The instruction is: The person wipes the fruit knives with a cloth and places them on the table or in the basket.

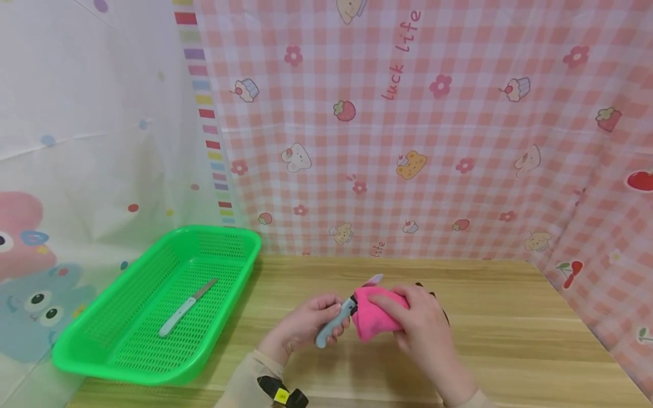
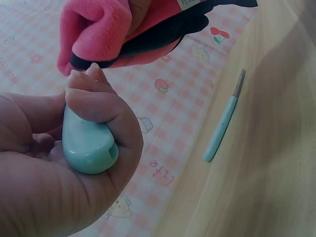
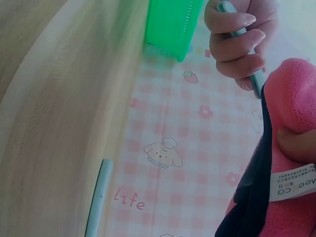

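Note:
My left hand point(image 1: 323, 320) grips a knife by its pale blue handle point(image 1: 334, 324), fingers curled round it; the left wrist view shows the handle's rounded butt point(image 2: 89, 153). A bright pink plush cloth point(image 1: 380, 314) with a dark backing is gripped by my right hand point(image 1: 420, 317), thumb pressing the pink side. The cloth meets the top of the handle and covers part of the blade. A pale blade tip point(image 1: 374, 280) shows past it, in line with the handle. A white label point(image 3: 294, 182) hangs from the cloth.
At the left stands a green perforated basket point(image 1: 245, 283) with one blue-handled knife point(image 1: 186, 309) lying in it. Another such knife point(image 2: 224, 123) lies on the wooden table point(image 1: 510, 340), seen in both wrist views. A pink checked curtain point(image 1: 357, 141) closes off the back.

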Available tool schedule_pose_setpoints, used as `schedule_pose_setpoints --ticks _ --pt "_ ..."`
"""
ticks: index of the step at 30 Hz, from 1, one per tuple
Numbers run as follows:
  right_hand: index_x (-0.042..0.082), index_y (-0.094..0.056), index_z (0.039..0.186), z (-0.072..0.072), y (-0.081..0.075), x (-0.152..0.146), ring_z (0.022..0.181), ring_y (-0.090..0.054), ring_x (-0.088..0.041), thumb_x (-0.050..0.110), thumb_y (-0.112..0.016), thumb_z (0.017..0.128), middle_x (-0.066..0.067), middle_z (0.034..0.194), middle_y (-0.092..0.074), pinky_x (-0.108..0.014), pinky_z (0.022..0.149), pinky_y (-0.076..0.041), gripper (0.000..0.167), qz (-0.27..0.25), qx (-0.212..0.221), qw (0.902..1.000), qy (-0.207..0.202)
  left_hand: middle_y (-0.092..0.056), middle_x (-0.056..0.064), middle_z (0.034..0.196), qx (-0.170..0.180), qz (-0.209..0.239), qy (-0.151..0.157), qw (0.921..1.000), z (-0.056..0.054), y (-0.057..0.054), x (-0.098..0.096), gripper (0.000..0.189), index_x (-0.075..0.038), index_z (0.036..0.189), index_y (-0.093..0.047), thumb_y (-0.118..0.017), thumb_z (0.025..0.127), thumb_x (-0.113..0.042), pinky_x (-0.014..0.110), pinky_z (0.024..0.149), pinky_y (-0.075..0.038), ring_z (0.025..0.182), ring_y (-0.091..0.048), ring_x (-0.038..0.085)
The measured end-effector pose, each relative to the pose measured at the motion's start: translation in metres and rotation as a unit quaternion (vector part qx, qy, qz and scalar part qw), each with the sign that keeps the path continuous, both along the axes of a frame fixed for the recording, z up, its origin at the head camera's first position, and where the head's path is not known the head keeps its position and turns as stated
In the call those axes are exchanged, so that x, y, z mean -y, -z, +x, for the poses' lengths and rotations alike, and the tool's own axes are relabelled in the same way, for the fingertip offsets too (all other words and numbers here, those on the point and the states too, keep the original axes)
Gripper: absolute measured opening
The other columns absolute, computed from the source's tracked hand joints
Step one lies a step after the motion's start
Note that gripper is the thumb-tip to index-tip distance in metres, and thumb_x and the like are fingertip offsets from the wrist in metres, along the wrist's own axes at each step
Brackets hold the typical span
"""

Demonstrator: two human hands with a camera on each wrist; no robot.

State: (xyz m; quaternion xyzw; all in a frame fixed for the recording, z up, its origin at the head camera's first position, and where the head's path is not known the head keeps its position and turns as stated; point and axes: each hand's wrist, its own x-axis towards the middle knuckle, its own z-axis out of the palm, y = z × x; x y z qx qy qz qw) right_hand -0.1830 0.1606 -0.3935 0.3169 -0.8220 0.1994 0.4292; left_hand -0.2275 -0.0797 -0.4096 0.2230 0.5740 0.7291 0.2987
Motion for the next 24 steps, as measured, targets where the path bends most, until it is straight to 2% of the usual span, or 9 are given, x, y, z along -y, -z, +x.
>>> schedule_pose_setpoints --ticks 9,17,20,24 --pt "0.027 -0.074 0.110 -0.0026 0.0039 0.0029 0.086 -0.059 -0.028 -0.014 -0.072 0.056 -0.008 0.097 -0.063 -0.048 0.067 -0.049 0.067 0.015 -0.006 0.9998 0.006 -0.057 0.003 0.085 -0.022 0.004 0.001 0.9998 0.0064 0.0019 0.0016 0.018 -0.006 0.102 -0.052 -0.036 0.108 -0.011 0.017 0.052 -0.043 0.062 -0.049 0.007" --pt "0.026 -0.074 0.109 -0.0047 0.0033 0.0047 0.086 -0.060 -0.029 -0.017 -0.073 0.053 -0.009 0.098 -0.063 -0.048 0.067 -0.050 0.071 0.006 -0.012 0.9999 0.010 -0.056 0.002 0.085 -0.035 0.009 -0.001 0.9994 0.0065 0.0045 0.0043 0.019 -0.004 0.105 -0.052 -0.036 0.108 -0.013 0.017 0.052 -0.041 0.062 -0.048 0.007" --pt "0.027 -0.074 0.110 -0.0051 0.0024 0.0043 0.085 -0.060 -0.030 -0.016 -0.076 0.053 -0.010 0.099 -0.064 -0.047 0.067 -0.049 0.071 -0.002 -0.008 0.9997 0.022 -0.056 0.002 0.084 -0.041 0.007 -0.003 0.9991 0.0068 0.0038 0.0056 0.020 0.000 0.106 -0.051 -0.037 0.108 -0.014 0.018 0.052 -0.041 0.062 -0.047 0.007" --pt "0.027 -0.074 0.109 -0.0055 0.0003 0.0028 0.084 -0.060 -0.032 -0.015 -0.079 0.056 -0.012 0.097 -0.064 -0.047 0.067 -0.048 0.068 -0.011 0.004 0.9992 0.038 -0.056 0.002 0.084 -0.059 0.004 -0.005 0.9982 0.0082 0.0026 0.0072 0.027 0.012 0.110 -0.046 -0.036 0.108 -0.014 0.018 0.051 -0.041 0.062 -0.047 0.006"
